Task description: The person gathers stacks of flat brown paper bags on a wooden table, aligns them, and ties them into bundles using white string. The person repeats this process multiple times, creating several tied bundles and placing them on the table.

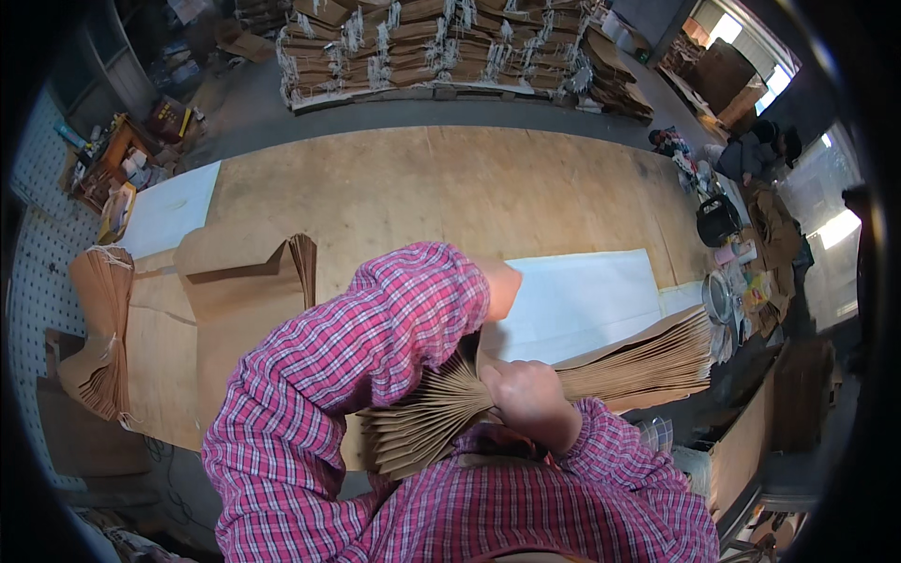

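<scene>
A thick bundle of brown paper sheets (648,364) lies along the near edge of the table, pinched in at its middle. Its left end fans out into many folds close to my body. My right hand (527,396) is closed around the narrow waist of the bundle. Across the front of me reaches my left arm, and my left hand (502,287) is bent down just beyond the bundle, over the edge of a white sheet (587,302). The fingers of that hand are hidden, so what they hold does not show.
The wooden table (450,188) stretches across in front. On its left lie a tied brown paper bundle (101,328) and a folded brown stack (242,281). A black container (718,221) and small items crowd the right edge. Behind stand stacked tied bundles (422,47). Another person (755,155) is at far right.
</scene>
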Available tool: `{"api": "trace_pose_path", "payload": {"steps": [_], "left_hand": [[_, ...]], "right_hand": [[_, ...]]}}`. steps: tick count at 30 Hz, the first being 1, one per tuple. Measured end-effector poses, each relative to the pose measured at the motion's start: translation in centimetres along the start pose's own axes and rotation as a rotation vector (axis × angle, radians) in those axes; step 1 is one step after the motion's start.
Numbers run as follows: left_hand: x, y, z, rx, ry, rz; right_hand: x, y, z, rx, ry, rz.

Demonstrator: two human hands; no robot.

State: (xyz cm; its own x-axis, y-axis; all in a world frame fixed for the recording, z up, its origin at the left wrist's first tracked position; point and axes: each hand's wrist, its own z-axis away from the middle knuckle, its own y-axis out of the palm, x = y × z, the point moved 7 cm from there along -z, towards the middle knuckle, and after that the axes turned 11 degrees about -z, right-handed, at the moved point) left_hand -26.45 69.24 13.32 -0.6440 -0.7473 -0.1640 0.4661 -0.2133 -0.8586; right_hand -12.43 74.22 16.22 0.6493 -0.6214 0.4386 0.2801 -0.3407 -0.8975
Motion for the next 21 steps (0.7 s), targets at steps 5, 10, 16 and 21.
{"api": "trace_pose_path", "payload": {"steps": [5, 10, 16, 21], "left_hand": [[2.0, 2.3, 0.2, 0.032, -0.085, 0.943], [8.9, 3.7, 6.5, -0.113, -0.057, 0.676], [10.4, 8.2, 8.7, -0.256, 0.027, 0.933], [8.9, 15.0, 9.7, -0.488, 0.029, 1.417]], "right_hand": [[0.1, -0.1, 0.0, -0.009, -0.018, 0.001], [0.3, -0.2, 0.0, 0.074, 0.022, -0.016], [0.8, -1.1, -0.4, 0.0, -0.026, -0.01], [1.0, -0.5, -0.6, 0.044, -0.019, 0.063]]}}
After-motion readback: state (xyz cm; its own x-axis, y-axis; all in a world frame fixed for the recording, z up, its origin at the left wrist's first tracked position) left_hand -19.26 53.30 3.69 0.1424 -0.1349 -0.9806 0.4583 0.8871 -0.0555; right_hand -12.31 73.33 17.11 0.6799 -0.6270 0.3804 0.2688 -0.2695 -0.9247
